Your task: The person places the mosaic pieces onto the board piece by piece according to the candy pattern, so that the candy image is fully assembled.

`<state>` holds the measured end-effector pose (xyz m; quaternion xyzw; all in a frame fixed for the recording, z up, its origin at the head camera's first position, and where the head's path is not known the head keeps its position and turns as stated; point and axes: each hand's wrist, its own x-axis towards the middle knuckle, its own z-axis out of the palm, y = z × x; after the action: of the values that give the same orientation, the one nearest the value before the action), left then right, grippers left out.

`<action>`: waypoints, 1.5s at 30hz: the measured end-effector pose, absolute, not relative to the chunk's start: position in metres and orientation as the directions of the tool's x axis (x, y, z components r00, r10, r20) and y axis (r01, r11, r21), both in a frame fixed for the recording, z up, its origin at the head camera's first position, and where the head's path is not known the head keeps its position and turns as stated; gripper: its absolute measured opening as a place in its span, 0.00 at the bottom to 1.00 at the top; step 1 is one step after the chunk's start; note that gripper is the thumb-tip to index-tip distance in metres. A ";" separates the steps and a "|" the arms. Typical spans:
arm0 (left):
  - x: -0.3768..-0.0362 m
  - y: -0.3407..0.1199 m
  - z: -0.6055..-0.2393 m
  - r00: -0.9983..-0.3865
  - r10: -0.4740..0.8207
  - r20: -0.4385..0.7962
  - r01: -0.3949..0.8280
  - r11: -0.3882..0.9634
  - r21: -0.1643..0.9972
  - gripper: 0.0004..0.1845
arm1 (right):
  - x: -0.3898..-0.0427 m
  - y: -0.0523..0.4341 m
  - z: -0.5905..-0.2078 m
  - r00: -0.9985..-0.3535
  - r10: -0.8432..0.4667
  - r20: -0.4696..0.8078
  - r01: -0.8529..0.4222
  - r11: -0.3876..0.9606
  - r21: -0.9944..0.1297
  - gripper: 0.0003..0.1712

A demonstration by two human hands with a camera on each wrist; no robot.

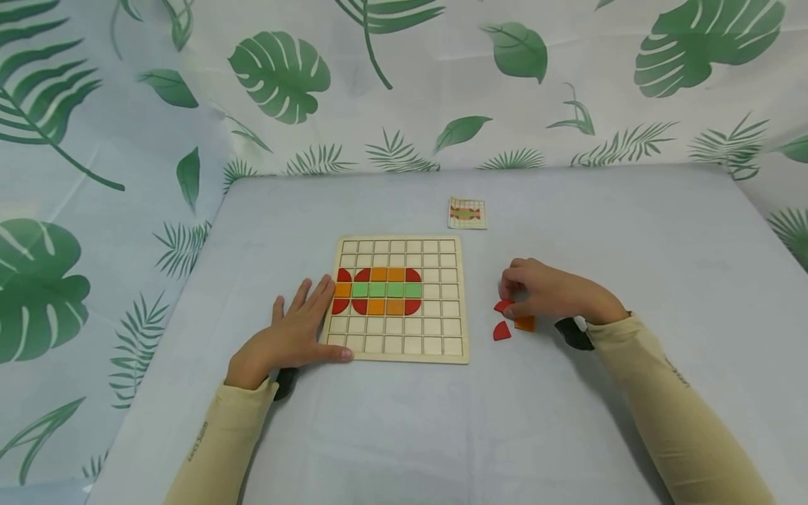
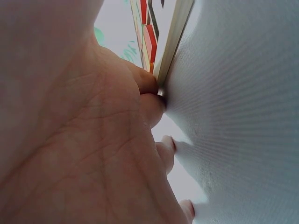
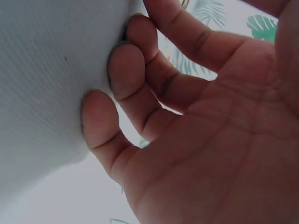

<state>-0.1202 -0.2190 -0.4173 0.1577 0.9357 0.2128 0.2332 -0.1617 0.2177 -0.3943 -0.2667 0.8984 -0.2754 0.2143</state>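
On the table lies a square wooden grid board (image 1: 442, 327). Rows of orange squares (image 1: 379, 274), green squares (image 1: 377, 290) and red rounded-edge tiles (image 1: 413, 306) fill part of its left and middle cells. My left hand (image 1: 287, 344) rests against the board's left side, fingers spread, thumb along the near edge. Right of the board, my right hand (image 1: 548, 291) bends over loose tiles, thumb and index finger pinching a red quarter-circle tile (image 1: 501, 306). Its other fingertips (image 3: 100, 119) come down at the tablecloth. An orange tile (image 1: 524, 324) shows partly beneath the thumb.
Another red quarter-circle tile (image 1: 501, 331) lies just nearer than the right hand. Behind the board sits a small card (image 1: 468, 223) with a printed grid pattern. A leaf-printed cloth (image 1: 410, 91) hangs along the back and left sides of the table.
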 end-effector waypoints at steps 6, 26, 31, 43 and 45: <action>-0.119 -0.218 -0.417 -0.840 0.391 -0.375 0.194 0.863 0.466 0.70 | -0.162 0.214 -0.395 -0.792 -0.570 -0.217 -0.337 0.705 -0.624 0.09; -0.121 -0.219 -0.415 -0.843 0.392 -0.368 0.192 0.859 0.474 0.70 | -0.178 0.215 -0.401 -0.833 -0.522 -0.183 -0.235 0.634 -0.737 0.09; -0.120 -0.219 -0.417 -0.842 0.391 -0.373 0.186 0.858 0.478 0.71 | -0.182 0.214 -0.403 -0.836 -0.513 -0.195 -0.192 0.606 -0.772 0.09; -0.119 -0.220 -0.419 -0.841 0.401 -0.363 0.199 0.853 0.483 0.71 | -0.187 0.198 -0.395 -0.850 -0.487 -0.202 -0.102 0.528 -0.843 0.08; -0.119 -0.220 -0.420 -0.842 0.402 -0.360 0.200 0.852 0.484 0.71 | -0.189 0.195 -0.394 -0.852 -0.485 -0.198 -0.101 0.523 -0.846 0.08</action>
<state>-0.1194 -0.2201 -0.4196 0.1608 0.9343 0.2193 0.2304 -0.1893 0.1953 -0.3938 -0.1729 0.8469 -0.4567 0.2102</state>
